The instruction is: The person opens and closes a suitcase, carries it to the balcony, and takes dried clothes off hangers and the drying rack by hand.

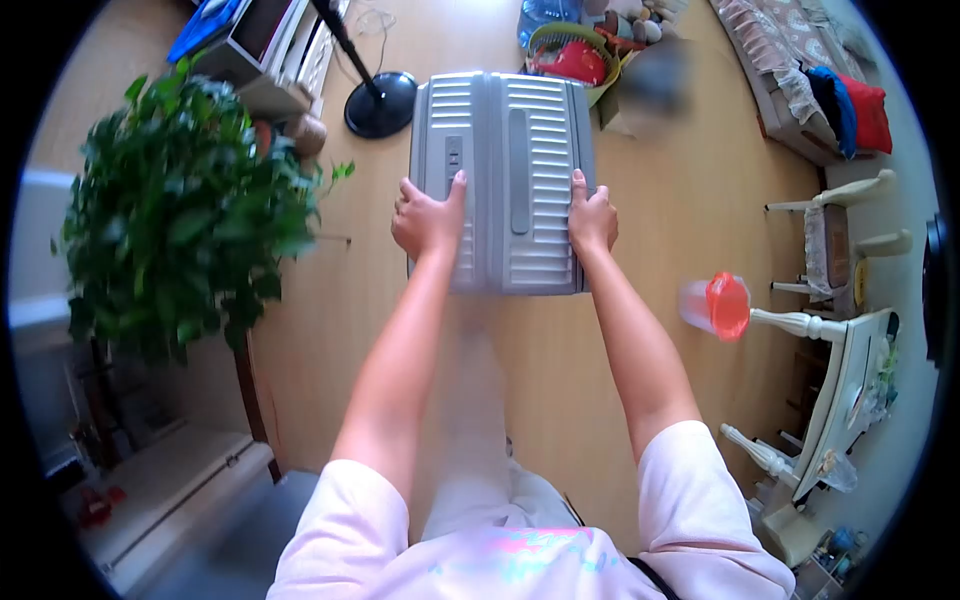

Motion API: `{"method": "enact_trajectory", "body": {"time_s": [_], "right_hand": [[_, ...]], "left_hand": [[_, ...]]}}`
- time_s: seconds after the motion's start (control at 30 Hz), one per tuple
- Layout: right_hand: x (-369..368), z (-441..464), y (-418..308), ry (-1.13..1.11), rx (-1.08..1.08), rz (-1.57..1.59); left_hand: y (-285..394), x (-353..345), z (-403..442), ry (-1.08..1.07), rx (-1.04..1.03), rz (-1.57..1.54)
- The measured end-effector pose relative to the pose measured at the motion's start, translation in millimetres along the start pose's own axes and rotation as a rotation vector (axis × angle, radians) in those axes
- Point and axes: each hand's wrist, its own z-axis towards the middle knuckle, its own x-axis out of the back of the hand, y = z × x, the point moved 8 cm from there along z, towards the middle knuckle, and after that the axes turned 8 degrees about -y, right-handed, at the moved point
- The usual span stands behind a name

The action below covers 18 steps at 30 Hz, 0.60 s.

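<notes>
A silver-grey hard-shell suitcase [490, 150] with ribbed panels is in front of me in the middle of the head view. My left hand [428, 220] grips its left side, the thumb lying on the face just below the small lock panel [454, 152]. On the opposite side, my right hand [593, 216] is closed around the right edge with its thumb pointing up along it. The fingers of both hands are partly hidden by the case's sides. A long grey handle [518, 172] runs along the right half of the shell.
A bushy green plant [190, 210] stands at the left. Beyond the suitcase are a black round stand base [380, 104] and a green basket [568, 40] with red contents. To the right are a red-rimmed bin [727, 306], a white table [850, 370] and a chair [828, 245].
</notes>
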Motion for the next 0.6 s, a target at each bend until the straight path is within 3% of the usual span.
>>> {"method": "enact_trajectory", "body": {"time_s": [0.13, 0.27, 0.6], "right_hand": [[5, 97, -63, -0.085, -0.016, 0.014], [11, 180, -125, -0.025, 0.027, 0.037], [-7, 384, -267, -0.026, 0.048, 0.045]], "left_hand": [[65, -3, 80, 0.130, -0.007, 0.003], [122, -10, 164, 0.077, 0.044, 0.000], [254, -34, 376, 0.185, 0.044, 0.064]]}}
